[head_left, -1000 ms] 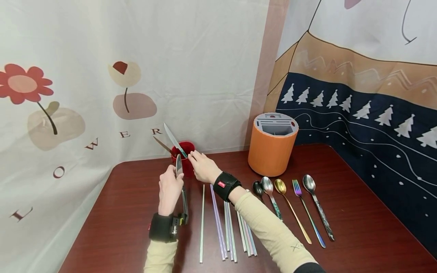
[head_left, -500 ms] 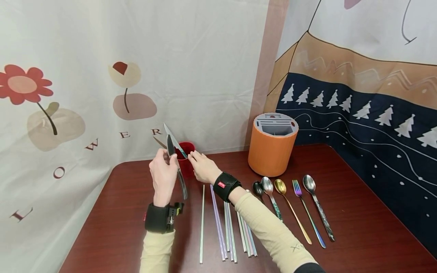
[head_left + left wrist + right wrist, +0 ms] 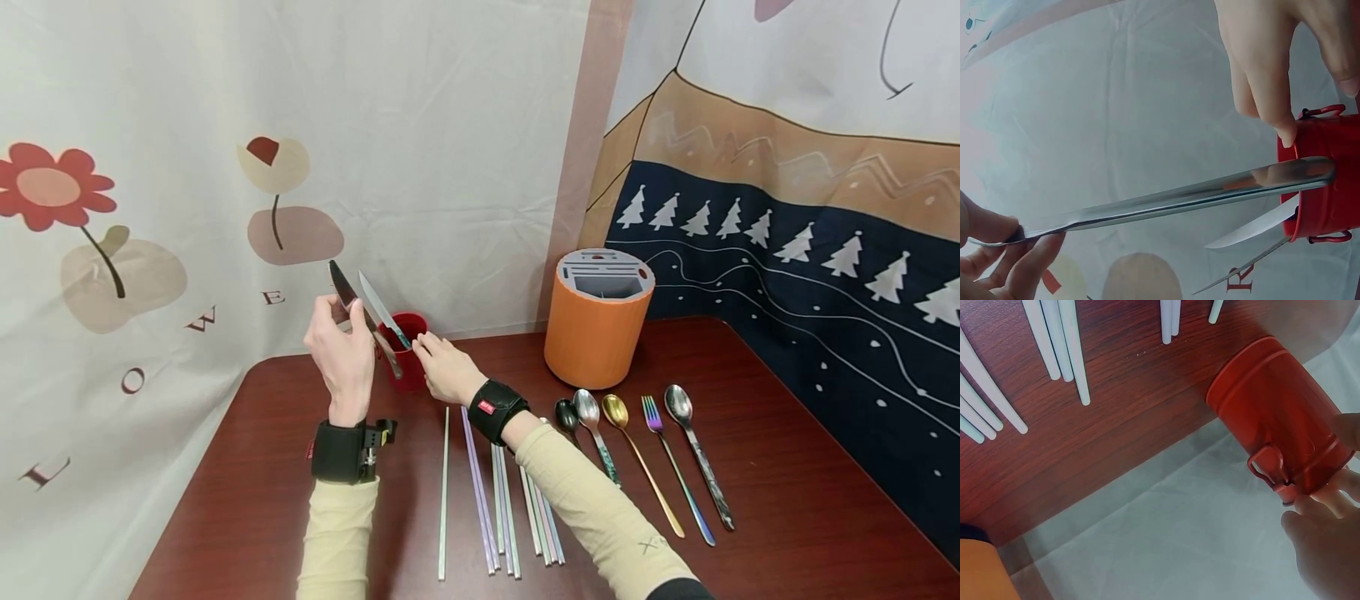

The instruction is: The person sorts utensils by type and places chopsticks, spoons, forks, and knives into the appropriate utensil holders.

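Lifted higher than a moment ago, the left hand [image 3: 341, 354] now pinches a table knife [image 3: 362, 315] by its blade end, up and to the left of the red cup [image 3: 408, 354]. That knife's long axis slants from upper left down to lower right, its handle tip just at the cup's rim beside two knives [image 3: 382, 310] already standing inside. Just right of the cup, the right hand [image 3: 444, 367] steadies it with fingertips curled on the rim. Chopsticks [image 3: 498, 492] lie in rows on the counter [image 3: 787, 500] in the lower centre; spoons and a fork [image 3: 660, 442] lie right of them, before an orange holder [image 3: 598, 317].
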A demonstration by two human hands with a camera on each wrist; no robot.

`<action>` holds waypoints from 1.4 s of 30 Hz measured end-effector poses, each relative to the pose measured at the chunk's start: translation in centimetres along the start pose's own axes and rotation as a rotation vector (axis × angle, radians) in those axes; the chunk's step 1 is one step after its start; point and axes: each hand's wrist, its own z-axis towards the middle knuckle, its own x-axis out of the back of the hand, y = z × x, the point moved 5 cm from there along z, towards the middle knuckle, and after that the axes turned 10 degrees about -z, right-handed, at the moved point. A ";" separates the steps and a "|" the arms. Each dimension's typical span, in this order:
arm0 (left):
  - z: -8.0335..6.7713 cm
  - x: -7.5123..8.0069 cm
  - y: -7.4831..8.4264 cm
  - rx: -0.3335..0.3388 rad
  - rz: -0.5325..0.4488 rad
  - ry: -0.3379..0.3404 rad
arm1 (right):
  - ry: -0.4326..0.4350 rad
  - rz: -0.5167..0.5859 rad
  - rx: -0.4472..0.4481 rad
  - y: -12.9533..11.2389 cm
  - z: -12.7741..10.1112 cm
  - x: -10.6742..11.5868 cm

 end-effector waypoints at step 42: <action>-1.0 -0.9 -8.4 0.111 -0.173 0.200 | -0.014 0.006 -0.002 0.0 -0.1 0.2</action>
